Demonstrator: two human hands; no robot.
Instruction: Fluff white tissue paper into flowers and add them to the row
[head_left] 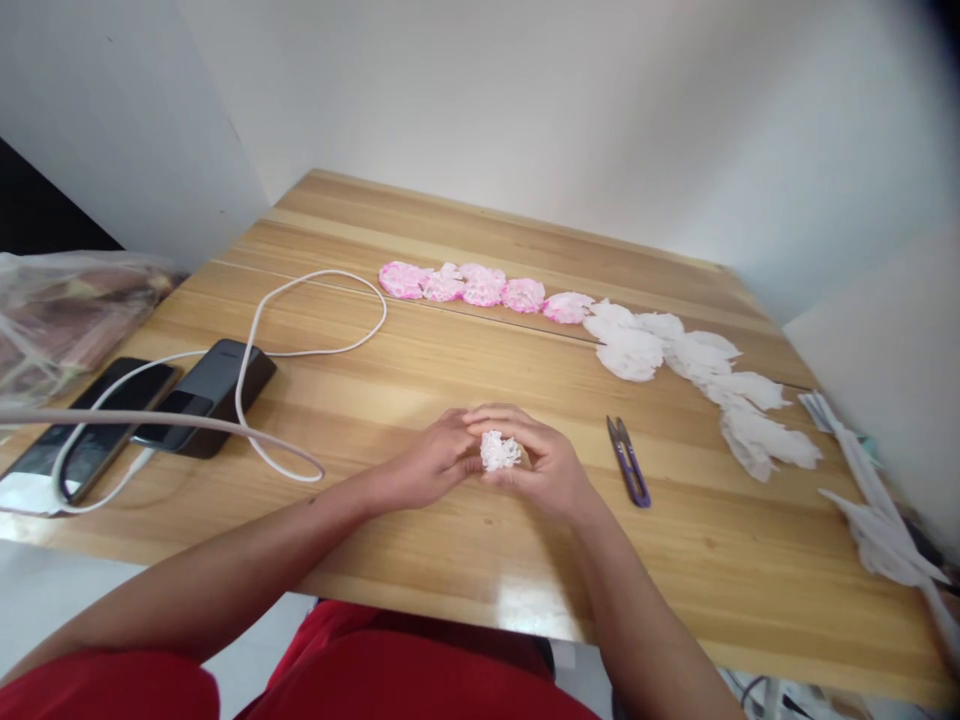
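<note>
Both my hands are wrapped around a small white tissue-paper flower (pixel 499 452), its crinkled top showing between the fingers. My left hand (pixel 437 462) grips it from the left, and my right hand (pixel 538 455) curves over it from the other side. The flower's lower part is hidden by my fingers. To the right of my right hand lie purple-handled thread snips (pixel 630 465). Farther back, a row of pink-edged paper flowers (pixel 484 284) stretches across the wooden table (pixel 465 375). White tissue-paper pieces (pixel 630 353) continue that row to the right.
At the left, a black power bank (pixel 217 385) and a phone (pixel 97 430) lie with a looped white cable (pixel 324 272). A clear plastic bag (pixel 75 315) sits beyond the left edge. More white tissue (pixel 881 535) lies along the right edge. Walls stand behind the table.
</note>
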